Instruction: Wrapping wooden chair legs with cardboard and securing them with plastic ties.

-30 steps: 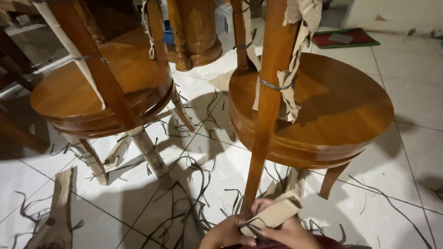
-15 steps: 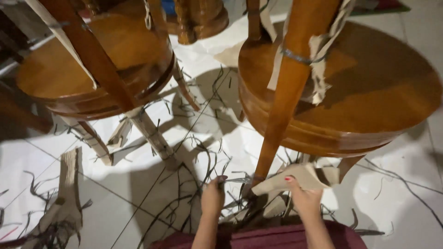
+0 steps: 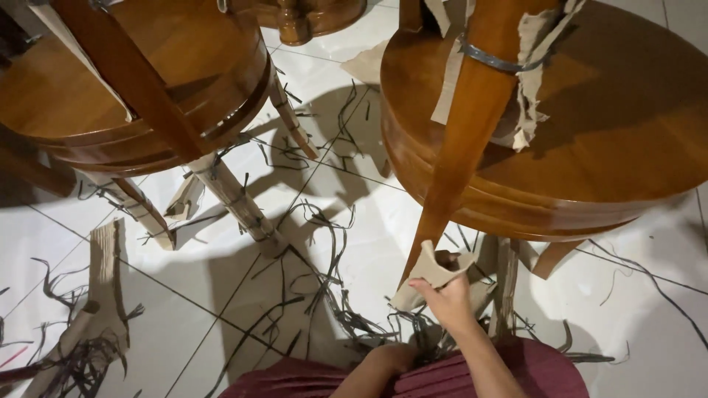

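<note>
Cardboard wrap (image 3: 431,274) at table leg (image 3: 461,158) foot, clamped in right hand (image 3: 448,298) grip. Left hand (image 3: 392,359) low; grip unclear. White tiled floor (image 3: 184,324) littered with dark straps (image 3: 324,295).

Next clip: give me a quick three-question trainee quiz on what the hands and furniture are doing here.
1. True or false: the right hand grips a piece of cardboard wrap at the tip of the wooden leg.
2. What binds torn cardboard higher up that leg? A) a grey strap B) red rope C) a chain
3. Fill in: dark strap scraps litter the white ____ floor.

Key: 1 true; 2 A; 3 tiled. The left hand sits low by the maroon garment; its grip cannot be made out.
</note>
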